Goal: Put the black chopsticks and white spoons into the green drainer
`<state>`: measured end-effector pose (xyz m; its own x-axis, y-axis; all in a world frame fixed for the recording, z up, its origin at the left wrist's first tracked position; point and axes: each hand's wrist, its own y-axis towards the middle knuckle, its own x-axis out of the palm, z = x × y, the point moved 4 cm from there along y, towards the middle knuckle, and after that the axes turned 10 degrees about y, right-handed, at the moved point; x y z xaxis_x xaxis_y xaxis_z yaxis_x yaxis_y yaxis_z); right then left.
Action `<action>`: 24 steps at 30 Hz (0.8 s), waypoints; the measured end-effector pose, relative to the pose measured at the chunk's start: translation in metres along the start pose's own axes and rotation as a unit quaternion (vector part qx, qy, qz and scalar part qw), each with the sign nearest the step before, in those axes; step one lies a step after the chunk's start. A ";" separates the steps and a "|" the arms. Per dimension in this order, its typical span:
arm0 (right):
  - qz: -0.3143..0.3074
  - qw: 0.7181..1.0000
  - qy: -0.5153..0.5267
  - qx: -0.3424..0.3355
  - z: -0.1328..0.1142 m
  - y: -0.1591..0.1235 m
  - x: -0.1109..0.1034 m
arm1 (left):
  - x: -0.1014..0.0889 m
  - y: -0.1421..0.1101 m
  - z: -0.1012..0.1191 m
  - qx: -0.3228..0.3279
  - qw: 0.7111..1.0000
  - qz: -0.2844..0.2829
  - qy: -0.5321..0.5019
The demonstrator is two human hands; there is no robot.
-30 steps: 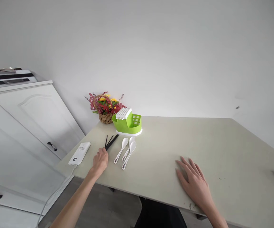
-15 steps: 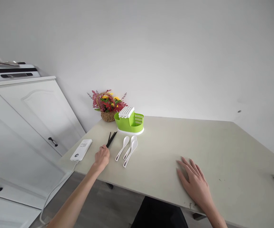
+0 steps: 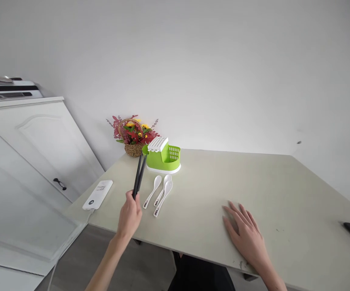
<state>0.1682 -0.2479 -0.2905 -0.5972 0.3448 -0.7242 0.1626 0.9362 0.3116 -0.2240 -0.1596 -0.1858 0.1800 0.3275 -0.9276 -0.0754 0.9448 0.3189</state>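
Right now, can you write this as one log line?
left hand: holds black chopsticks | right hand: rests on table | three white spoons: on table | green caddy: behind spoons

This looks like a room in a home: a white panelled cabinet (image 3: pixel 41 141) with a dark curved handle (image 3: pixel 60 184) stands by a plain pale wall (image 3: pixel 217 76). The light table (image 3: pixel 211 190) has a wicker basket (image 3: pixel 133 150) of colourful flowers (image 3: pixel 133 132), and everyday white spoons (image 3: pixel 163 199) and black chopsticks (image 3: pixel 138 180) suit a household

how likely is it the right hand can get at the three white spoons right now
Probably yes: the right hand rests on the table with nothing visible in its grasp, and no object shows between it and the white spoons.
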 end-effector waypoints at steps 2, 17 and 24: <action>0.003 1.000 0.001 0.001 -0.002 0.000 -0.001 | 0.004 -0.010 0.030 0.028 0.998 -0.008 -0.059; 0.002 1.000 0.005 0.006 -0.006 0.001 -0.006 | 0.052 -0.036 0.159 0.203 0.960 -0.151 0.117; 0.001 1.000 0.001 0.010 -0.006 0.002 -0.007 | 0.060 -0.036 0.172 0.241 0.943 -0.175 0.149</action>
<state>0.1684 -0.2486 -0.2814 -0.5977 0.3468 -0.7228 0.1796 0.9366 0.3009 -0.0416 -0.1715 -0.2191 -0.1768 0.0445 -0.9832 0.4049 0.9138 -0.0314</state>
